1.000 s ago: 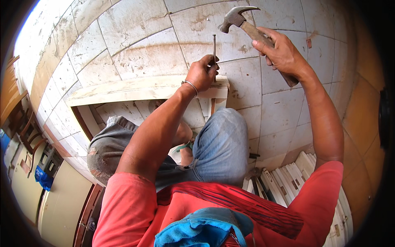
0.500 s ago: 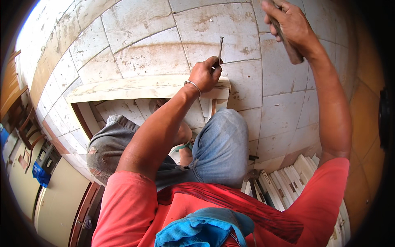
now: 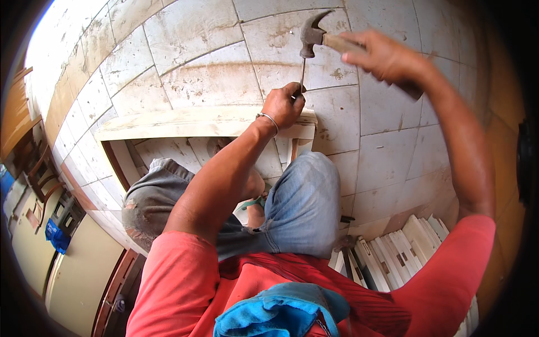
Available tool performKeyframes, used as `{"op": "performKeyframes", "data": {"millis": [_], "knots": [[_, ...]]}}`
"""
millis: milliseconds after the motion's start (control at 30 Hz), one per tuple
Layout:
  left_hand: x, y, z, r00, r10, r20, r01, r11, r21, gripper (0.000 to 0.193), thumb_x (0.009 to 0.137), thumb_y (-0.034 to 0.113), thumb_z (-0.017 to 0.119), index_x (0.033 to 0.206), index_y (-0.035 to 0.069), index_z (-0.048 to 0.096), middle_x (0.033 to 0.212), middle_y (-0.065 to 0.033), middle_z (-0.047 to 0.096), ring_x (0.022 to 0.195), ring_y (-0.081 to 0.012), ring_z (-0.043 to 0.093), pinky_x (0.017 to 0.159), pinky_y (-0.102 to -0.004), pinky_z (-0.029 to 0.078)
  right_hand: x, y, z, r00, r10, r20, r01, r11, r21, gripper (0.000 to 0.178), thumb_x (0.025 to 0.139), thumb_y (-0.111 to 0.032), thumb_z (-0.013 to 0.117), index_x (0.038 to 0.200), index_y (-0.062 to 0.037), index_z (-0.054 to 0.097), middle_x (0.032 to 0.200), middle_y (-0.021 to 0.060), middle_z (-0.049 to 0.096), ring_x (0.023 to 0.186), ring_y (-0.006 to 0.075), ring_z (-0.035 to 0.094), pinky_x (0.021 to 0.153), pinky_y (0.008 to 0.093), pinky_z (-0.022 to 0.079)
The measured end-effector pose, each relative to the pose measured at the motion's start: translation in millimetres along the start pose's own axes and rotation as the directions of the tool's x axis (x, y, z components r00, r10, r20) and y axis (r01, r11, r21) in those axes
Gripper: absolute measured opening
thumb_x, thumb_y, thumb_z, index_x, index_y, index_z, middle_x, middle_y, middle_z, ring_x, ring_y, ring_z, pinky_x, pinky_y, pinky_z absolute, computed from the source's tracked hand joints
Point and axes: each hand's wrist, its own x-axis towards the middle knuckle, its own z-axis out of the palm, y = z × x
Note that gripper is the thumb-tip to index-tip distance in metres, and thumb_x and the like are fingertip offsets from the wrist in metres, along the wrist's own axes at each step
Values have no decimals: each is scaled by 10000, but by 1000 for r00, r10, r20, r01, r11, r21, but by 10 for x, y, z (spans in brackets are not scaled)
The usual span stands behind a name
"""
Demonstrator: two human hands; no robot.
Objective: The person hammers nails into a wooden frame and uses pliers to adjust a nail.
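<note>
Upper centre, I see the left hand (image 3: 284,106) gripping a metal rod (image 3: 304,72), the right hand (image 3: 387,58) gripping a hammer (image 3: 332,42), seemingly touching it.

A woodworking workshop is suggested by the claw hammer (image 3: 313,37), wooden frame (image 3: 185,124), stacked slotted boards (image 3: 394,255) and dirt-stained floor tiles (image 3: 390,160).

White floor tiles (image 3: 387,106) are lying smeared with brown dirt here, and darker orange-brown tiles (image 3: 497,163) are running along the far right. A row of slotted white boards (image 3: 412,241) is lying packed together at the lower right. Over on the left, a brown wooden chair (image 3: 40,177) is standing near a grey slotted block (image 3: 72,216), a bright blue bundle (image 3: 56,236) is resting beside it, and a big cream panel (image 3: 81,269) is sitting close by.
</note>
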Motion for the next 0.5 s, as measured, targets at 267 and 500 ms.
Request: {"op": "performKeyframes", "data": {"millis": [267, 500], "knots": [[5, 50, 76, 1000, -2, 12, 1, 998, 62, 254, 934, 187, 628, 1115, 20, 689, 841, -153, 754, 766, -265, 749, 750, -378, 588, 402, 570, -94, 998, -49, -26, 52, 988, 145, 569, 988, -448, 637, 1402, -60, 585, 726, 43, 570, 558, 149, 516, 475, 335, 479], [-85, 229, -97, 999, -39, -19, 43, 964, 262, 326, 960, 313, 621, 1119, 43, 710, 913, -165, 766, 815, -328, 743, 771, -426, 581, 406, 1058, 907, 838, -122, -532, 156, 988, 18, 617, 981, -367, 654, 1515, -105, 492, 808, 94, 634, 670, 244, 631, 628, 377, 546]]}}
